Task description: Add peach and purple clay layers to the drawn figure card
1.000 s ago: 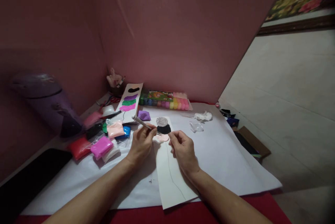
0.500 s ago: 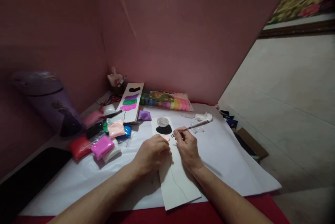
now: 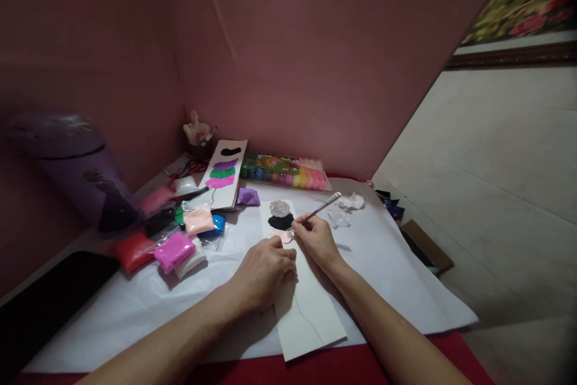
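Observation:
A long white card [image 3: 306,319] lies before me with a grey textured clay patch [image 3: 280,209], a black one [image 3: 280,221] below it and a peach one [image 3: 285,237] below that. A thin pencil line runs down its lower part. My right hand [image 3: 316,239] pinches a small fork [image 3: 321,207] with a pale striped handle, its tines down at the peach clay. My left hand [image 3: 269,268] rests on the card's left side just below the peach patch, fingers curled together; whatever they hold, if anything, is hidden.
Bagged clay packets [image 3: 175,251] lie left, near a purple tumbler [image 3: 85,181] and a dark flat object [image 3: 58,295]. Behind stand another card with coloured clay [image 3: 222,173], a purple packet [image 3: 249,196] and a clay multipack [image 3: 283,172]. Crumpled white tissue [image 3: 350,201] is at right.
The fork has tilted more upright in my right hand, its tines now on the peach clay. My right hand has shifted slightly left; my left hand is nearly still.

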Available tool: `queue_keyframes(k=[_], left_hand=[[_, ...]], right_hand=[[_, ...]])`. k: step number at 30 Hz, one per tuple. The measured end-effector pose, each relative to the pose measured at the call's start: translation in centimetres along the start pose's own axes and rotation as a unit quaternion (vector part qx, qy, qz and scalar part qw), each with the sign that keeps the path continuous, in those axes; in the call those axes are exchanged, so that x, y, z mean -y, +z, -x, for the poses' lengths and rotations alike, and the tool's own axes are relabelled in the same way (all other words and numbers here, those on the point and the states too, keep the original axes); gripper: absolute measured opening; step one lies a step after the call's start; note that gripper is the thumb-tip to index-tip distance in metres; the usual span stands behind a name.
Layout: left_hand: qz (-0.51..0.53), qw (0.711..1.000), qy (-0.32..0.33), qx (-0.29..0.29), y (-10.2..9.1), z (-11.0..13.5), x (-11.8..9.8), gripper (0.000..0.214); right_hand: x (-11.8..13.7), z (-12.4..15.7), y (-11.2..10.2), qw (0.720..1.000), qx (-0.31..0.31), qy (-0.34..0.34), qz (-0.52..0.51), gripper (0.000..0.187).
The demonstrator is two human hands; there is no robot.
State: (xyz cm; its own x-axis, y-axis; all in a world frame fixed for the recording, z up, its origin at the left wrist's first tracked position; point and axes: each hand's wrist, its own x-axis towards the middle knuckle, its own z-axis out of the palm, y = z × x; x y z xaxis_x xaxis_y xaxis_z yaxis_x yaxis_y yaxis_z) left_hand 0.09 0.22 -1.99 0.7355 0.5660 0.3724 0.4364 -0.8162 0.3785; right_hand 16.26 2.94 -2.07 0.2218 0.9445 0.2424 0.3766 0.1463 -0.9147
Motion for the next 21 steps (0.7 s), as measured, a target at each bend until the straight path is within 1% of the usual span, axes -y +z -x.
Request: queue_keyframes(k=[3, 11, 17, 21], left_hand=[[-0.002, 1.000, -0.007, 0.002, 0.07, -0.07, 0.00, 0.024], [-0.006, 1.000, -0.019, 0.019, 0.07, -0.15, 0.05, 0.023], [-0.004, 1.000, -0.013, 0.015, 0.35, -0.05, 0.32, 0.023], [-0.006, 1.000, -0.014, 0.014, 0.44, -0.02, 0.33, 0.022]], right_hand=[[0.05, -0.15, 0.13, 0.999, 0.010, -0.007, 0.036, 0.013], [0.45, -0.25, 0.03, 0.997, 0.023, -0.011, 0.079, 0.013], [0.63, -0.37, -0.10, 0.992, 0.019, -0.018, 0.124, 0.014], [0.41, -0.61, -0.14, 0.991, 0.020, -0.021, 0.130, 0.015]])
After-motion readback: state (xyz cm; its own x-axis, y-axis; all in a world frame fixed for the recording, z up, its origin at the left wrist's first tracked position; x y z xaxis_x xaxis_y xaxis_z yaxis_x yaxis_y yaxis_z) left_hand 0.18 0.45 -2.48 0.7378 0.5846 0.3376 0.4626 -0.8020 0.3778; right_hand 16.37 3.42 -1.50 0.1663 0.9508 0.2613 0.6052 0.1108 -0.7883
